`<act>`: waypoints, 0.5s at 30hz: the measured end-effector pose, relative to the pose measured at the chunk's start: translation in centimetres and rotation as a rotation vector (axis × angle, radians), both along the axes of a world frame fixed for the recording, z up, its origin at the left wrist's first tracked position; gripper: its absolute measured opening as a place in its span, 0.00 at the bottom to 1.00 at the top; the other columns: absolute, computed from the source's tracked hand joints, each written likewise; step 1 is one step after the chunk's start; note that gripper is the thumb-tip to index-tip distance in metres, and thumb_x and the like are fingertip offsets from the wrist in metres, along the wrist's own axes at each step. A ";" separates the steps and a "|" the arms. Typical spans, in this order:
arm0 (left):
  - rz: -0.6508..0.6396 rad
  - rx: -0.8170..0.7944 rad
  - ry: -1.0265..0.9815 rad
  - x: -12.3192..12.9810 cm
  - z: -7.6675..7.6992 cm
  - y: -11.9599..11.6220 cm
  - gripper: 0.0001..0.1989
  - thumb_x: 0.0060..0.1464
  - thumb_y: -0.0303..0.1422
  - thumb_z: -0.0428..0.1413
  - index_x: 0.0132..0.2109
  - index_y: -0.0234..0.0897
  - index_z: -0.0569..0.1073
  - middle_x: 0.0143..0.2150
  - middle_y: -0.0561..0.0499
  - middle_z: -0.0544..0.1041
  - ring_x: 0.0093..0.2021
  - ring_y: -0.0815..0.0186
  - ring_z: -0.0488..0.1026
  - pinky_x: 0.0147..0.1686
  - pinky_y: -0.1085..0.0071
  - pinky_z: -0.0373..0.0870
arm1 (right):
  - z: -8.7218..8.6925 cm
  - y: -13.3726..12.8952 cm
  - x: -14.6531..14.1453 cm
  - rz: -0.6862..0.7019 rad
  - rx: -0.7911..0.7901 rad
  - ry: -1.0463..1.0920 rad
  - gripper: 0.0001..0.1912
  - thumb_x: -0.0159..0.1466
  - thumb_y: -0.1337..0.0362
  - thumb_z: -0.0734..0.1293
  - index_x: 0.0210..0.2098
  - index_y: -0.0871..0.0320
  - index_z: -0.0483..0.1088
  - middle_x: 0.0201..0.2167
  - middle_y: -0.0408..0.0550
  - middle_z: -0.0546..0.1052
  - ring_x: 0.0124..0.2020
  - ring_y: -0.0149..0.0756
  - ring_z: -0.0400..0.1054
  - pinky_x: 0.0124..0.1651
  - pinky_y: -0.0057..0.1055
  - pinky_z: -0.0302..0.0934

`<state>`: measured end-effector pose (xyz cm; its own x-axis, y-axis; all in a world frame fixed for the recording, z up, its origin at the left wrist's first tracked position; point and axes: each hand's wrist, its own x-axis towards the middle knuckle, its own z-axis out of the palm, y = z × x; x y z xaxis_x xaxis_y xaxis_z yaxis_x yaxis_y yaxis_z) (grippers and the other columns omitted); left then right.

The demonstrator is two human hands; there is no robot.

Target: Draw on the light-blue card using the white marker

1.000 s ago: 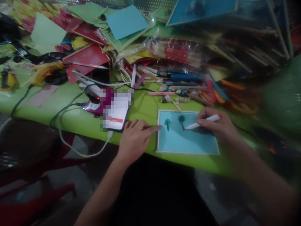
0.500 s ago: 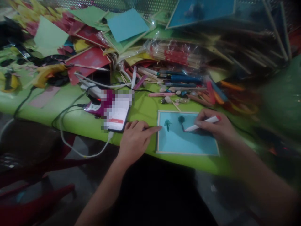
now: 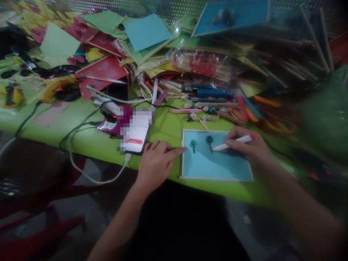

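A light-blue card (image 3: pixel 217 165) edged with thin pale sticks lies flat on the green table. Two small drawn trees mark its upper left part: one green tree (image 3: pixel 193 145), and beside it a darker tree (image 3: pixel 209 140) with a reddish-purple trunk. My right hand (image 3: pixel 244 143) is closed around a white marker (image 3: pixel 231 143) with a red end, its tip at the foot of the darker tree's trunk. My left hand (image 3: pixel 157 157) rests on the table with its index finger stretched to the card's left edge. Its other fingers are loosely bent and hold nothing.
Left of the card lies a phone (image 3: pixel 137 134) with a white cable (image 3: pixel 81 168) plugged in. Pens and markers (image 3: pixel 206 92) and small stones (image 3: pixel 193 116) crowd behind the card. A yellow glue gun (image 3: pixel 56 87) and coloured card sheets (image 3: pixel 148 30) lie further back.
The darker tree's trunk shows more reddish-purple than before. The marker tip has shifted very slightly, while my left hand stays in place.
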<state>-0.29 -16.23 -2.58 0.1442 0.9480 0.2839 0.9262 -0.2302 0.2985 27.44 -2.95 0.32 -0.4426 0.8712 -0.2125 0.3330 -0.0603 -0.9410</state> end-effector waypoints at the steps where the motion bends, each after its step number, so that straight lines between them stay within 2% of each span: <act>1: 0.000 0.003 0.000 0.0 0.0 0.0 0.22 0.66 0.24 0.51 0.57 0.52 0.80 0.35 0.50 0.73 0.37 0.61 0.67 0.39 0.62 0.59 | 0.0 0.0 0.0 0.005 -0.008 -0.001 0.17 0.57 0.49 0.77 0.27 0.55 0.73 0.22 0.44 0.76 0.23 0.33 0.67 0.24 0.28 0.58; 5: -0.003 0.024 -0.008 0.0 -0.1 0.0 0.21 0.65 0.24 0.52 0.57 0.51 0.80 0.35 0.51 0.72 0.37 0.61 0.67 0.39 0.63 0.58 | -0.1 0.0 0.0 -0.018 0.000 -0.014 0.18 0.58 0.49 0.76 0.29 0.56 0.73 0.24 0.46 0.78 0.24 0.33 0.69 0.25 0.28 0.60; 15: -0.012 0.021 -0.016 -0.1 -0.3 0.0 0.22 0.64 0.23 0.52 0.58 0.51 0.79 0.35 0.51 0.72 0.37 0.61 0.66 0.40 0.63 0.57 | 0.3 -0.1 -0.2 0.025 -0.006 -0.003 0.18 0.55 0.49 0.76 0.26 0.56 0.73 0.19 0.43 0.72 0.20 0.29 0.61 0.22 0.27 0.51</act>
<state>-0.43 -16.24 -2.88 0.1505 0.9400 0.3063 0.9188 -0.2474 0.3077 27.20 -3.07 0.63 -0.4637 0.8585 -0.2190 0.3370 -0.0577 -0.9397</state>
